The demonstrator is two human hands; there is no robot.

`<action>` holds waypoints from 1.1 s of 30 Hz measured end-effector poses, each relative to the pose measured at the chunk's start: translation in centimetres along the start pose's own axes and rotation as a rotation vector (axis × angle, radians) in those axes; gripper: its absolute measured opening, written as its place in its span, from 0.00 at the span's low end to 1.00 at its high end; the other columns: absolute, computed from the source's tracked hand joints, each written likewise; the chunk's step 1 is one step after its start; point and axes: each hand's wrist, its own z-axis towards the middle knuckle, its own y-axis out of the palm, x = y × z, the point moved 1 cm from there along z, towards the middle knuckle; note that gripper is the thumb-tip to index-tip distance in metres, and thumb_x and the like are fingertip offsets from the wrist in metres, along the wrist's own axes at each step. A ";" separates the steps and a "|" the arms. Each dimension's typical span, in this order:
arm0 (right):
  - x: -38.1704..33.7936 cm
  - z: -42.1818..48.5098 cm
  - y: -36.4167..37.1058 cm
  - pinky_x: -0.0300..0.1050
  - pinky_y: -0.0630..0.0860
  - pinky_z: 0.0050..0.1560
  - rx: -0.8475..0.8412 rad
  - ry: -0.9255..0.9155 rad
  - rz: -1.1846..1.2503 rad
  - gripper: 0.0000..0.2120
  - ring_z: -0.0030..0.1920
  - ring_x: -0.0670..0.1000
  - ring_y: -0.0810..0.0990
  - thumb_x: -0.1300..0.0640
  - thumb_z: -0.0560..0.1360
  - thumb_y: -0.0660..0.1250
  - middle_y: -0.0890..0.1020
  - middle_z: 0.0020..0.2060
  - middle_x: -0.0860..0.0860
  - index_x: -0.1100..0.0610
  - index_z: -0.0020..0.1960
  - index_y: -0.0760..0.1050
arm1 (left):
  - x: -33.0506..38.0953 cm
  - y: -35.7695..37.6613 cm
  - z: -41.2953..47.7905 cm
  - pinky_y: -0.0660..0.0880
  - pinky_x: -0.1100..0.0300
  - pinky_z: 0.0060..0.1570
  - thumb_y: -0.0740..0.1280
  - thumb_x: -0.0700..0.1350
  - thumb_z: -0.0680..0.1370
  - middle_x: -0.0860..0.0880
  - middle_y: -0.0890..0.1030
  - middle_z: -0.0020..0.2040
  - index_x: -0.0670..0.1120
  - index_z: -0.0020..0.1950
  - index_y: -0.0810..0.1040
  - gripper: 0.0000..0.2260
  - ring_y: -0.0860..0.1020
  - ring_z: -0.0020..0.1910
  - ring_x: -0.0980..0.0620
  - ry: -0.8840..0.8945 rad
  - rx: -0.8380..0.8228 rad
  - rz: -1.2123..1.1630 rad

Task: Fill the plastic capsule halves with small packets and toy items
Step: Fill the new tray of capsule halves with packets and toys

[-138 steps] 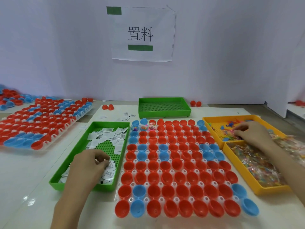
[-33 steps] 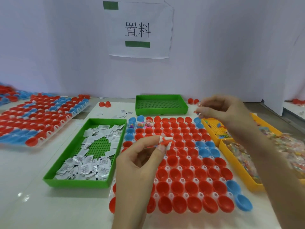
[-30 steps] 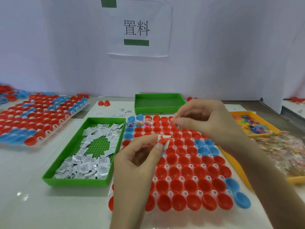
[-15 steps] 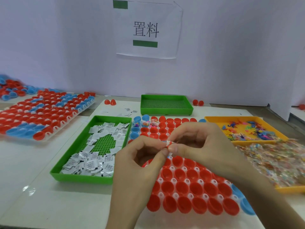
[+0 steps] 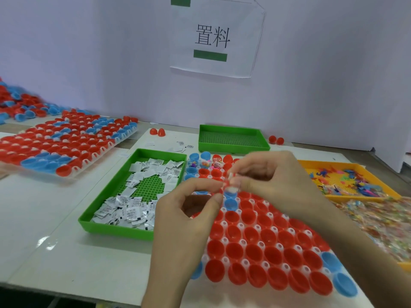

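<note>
Pinching: both your hands are on one small white packet [image 5: 231,188] w/ a red bit on it. It's blurry, so can't tell what the red bit is.
Left hand [image 5: 189,215]: thumb + forefinger tips clamped on the packet's left side, other fingers curled under.
Right hand [image 5: 274,181]: fingertips clamped on the same packet from the right. Tips of both hands meet at it.
Packet spot: up in the air over the clear plastic grid tray [image 5: 245,262], above a blue plastic capsule half [image 5: 231,203], not in any cup.
Cups: mostly red plastic capsule halves [image 5: 234,250], open side up, a few blue ones at the edges.
Far row: a few filled halves [image 5: 208,163] w/ colourful bits inside.
Left of grid: green perforated plastic tray [image 5: 115,231] w/ a heap of white printed packets [image 5: 127,213].
Right of grid: orange plastic tray [image 5: 329,162] w/ small multicolour toy pieces [image 5: 349,182]. Nearer you, a pile of clear-wrapped colourful packets [image 5: 378,221].
Back: 2nd green perforated tray [image 5: 233,149] near the wall.
</note>
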 end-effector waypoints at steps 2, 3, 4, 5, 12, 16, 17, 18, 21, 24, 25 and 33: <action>1.4 2.3 -0.7 0.33 0.80 0.46 0.110 0.011 -0.103 0.05 0.40 0.42 0.85 0.58 0.70 0.78 0.87 0.38 0.44 0.50 0.43 0.85 | -0.1 -0.2 0.0 0.80 0.65 0.42 0.73 0.34 0.75 0.53 0.86 0.41 0.52 0.43 0.85 0.12 0.85 0.41 0.53 -0.006 0.054 0.000; 2.3 3.7 -0.9 0.31 0.78 0.45 0.157 0.021 -0.173 0.04 0.39 0.40 0.85 0.57 0.70 0.78 0.86 0.36 0.44 0.49 0.43 0.85 | -0.1 -0.3 0.0 0.80 0.65 0.42 0.72 0.34 0.75 0.53 0.86 0.41 0.53 0.42 0.85 0.13 0.85 0.41 0.54 -0.005 0.064 0.001; 3.3 5.0 -1.1 0.29 0.77 0.44 0.186 0.032 -0.248 0.04 0.39 0.39 0.84 0.57 0.71 0.78 0.86 0.36 0.43 0.49 0.42 0.85 | -0.1 -0.4 0.1 0.80 0.65 0.42 0.71 0.35 0.76 0.53 0.86 0.41 0.53 0.42 0.85 0.13 0.85 0.41 0.53 -0.003 0.066 0.002; 4.3 6.3 -1.2 0.27 0.75 0.43 0.192 0.045 -0.326 0.04 0.39 0.39 0.83 0.57 0.71 0.77 0.85 0.36 0.43 0.50 0.42 0.84 | 0.0 -0.5 0.1 0.80 0.65 0.41 0.71 0.35 0.76 0.53 0.86 0.40 0.54 0.42 0.85 0.13 0.85 0.41 0.53 0.001 0.066 0.007; 10.2 11.0 0.1 0.37 0.80 0.46 0.025 0.134 -0.576 0.03 0.39 0.39 0.80 0.58 0.72 0.77 0.82 0.35 0.43 0.54 0.45 0.85 | -0.5 -1.4 0.3 0.79 0.57 0.35 0.71 0.37 0.75 0.50 0.85 0.37 0.55 0.41 0.85 0.12 0.84 0.37 0.46 0.000 0.125 0.024; 11.6 11.5 0.7 0.30 0.73 0.40 0.004 0.160 -0.565 0.04 0.39 0.38 0.80 0.57 0.72 0.77 0.82 0.36 0.43 0.53 0.46 0.85 | -0.8 -2.2 0.5 0.79 0.64 0.37 0.71 0.38 0.75 0.53 0.85 0.38 0.54 0.41 0.84 0.11 0.85 0.38 0.52 -0.017 0.171 0.005; 11.8 11.5 0.7 0.30 0.73 0.41 -0.001 0.169 -0.559 0.04 0.40 0.38 0.80 0.58 0.72 0.77 0.83 0.36 0.44 0.53 0.46 0.85 | -0.9 -2.4 0.5 0.80 0.62 0.37 0.71 0.39 0.75 0.52 0.85 0.38 0.54 0.42 0.84 0.10 0.85 0.38 0.51 -0.020 0.177 0.003; 12.0 11.5 0.8 0.29 0.73 0.40 -0.005 0.176 -0.555 0.04 0.40 0.38 0.80 0.58 0.72 0.77 0.84 0.37 0.44 0.53 0.46 0.85 | -1.0 -2.5 0.5 0.80 0.62 0.37 0.71 0.39 0.75 0.52 0.85 0.37 0.53 0.42 0.84 0.09 0.84 0.37 0.51 -0.022 0.180 0.001; 12.3 11.4 0.9 0.25 0.70 0.35 -0.006 0.185 -0.556 0.04 0.37 0.36 0.79 0.57 0.71 0.78 0.82 0.34 0.42 0.52 0.45 0.85 | -1.1 -2.6 0.6 0.79 0.67 0.38 0.71 0.38 0.76 0.53 0.86 0.39 0.53 0.42 0.84 0.10 0.84 0.38 0.51 -0.027 0.183 -0.013; 12.6 11.3 0.9 0.23 0.68 0.32 -0.008 0.191 -0.559 0.03 0.35 0.35 0.78 0.56 0.71 0.78 0.80 0.32 0.38 0.52 0.45 0.85 | -1.0 -2.6 0.6 0.78 0.69 0.38 0.71 0.37 0.76 0.53 0.86 0.40 0.53 0.42 0.84 0.10 0.85 0.39 0.52 -0.029 0.179 -0.013; 12.7 11.3 0.9 0.24 0.69 0.32 -0.011 0.195 -0.559 0.04 0.35 0.35 0.78 0.56 0.71 0.78 0.80 0.32 0.39 0.52 0.45 0.86 | -1.0 -2.6 0.6 0.77 0.69 0.38 0.71 0.37 0.76 0.53 0.86 0.40 0.53 0.42 0.84 0.10 0.85 0.39 0.52 -0.029 0.179 -0.014; 13.1 11.1 1.0 0.30 0.69 0.38 0.011 0.210 -0.562 0.04 0.37 0.35 0.77 0.57 0.70 0.79 0.81 0.35 0.41 0.53 0.44 0.86 | -1.1 -2.5 0.6 0.77 0.69 0.38 0.71 0.37 0.75 0.53 0.86 0.40 0.50 0.41 0.85 0.08 0.85 0.39 0.52 -0.019 0.186 -0.023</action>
